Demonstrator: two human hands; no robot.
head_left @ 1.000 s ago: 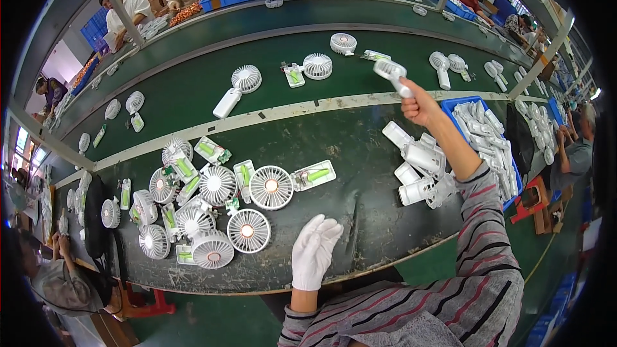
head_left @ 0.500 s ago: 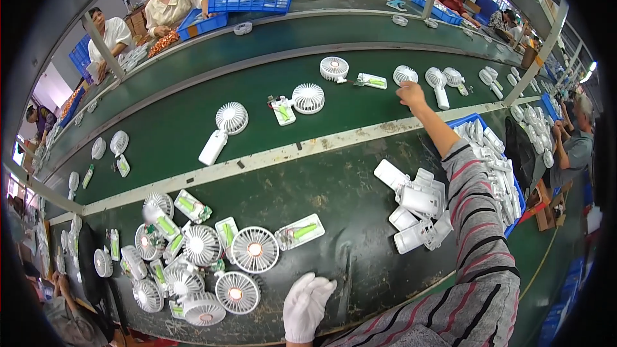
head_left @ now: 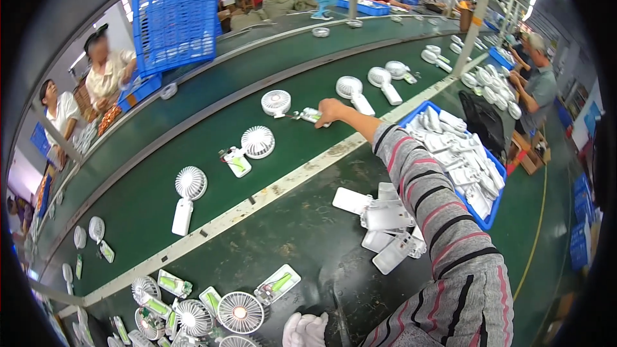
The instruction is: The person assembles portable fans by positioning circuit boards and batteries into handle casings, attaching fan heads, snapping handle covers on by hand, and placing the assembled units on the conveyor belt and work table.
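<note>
My bare right hand reaches over the belt, its fingers closed on the open handle of a white handheld fan. A green battery shows in that handle, and wires run to the round fan head. My left hand, in a white glove, rests low on the near worktop with its fingers loosely bent and nothing in them; the lower edge cuts it off. To its left lies a heap of opened fans with green batteries. White handle covers are piled by my right forearm.
More fans lie spaced along the green belt. A pale rail divides belt and worktop. A blue crate of white plastic parts stands to the right, near a black bag. Several people work around the line.
My view has swung to the right. My right hand has gone from beside a fan head to the opened fan on its left and taken hold of its handle. The left hand sits lower in view.
</note>
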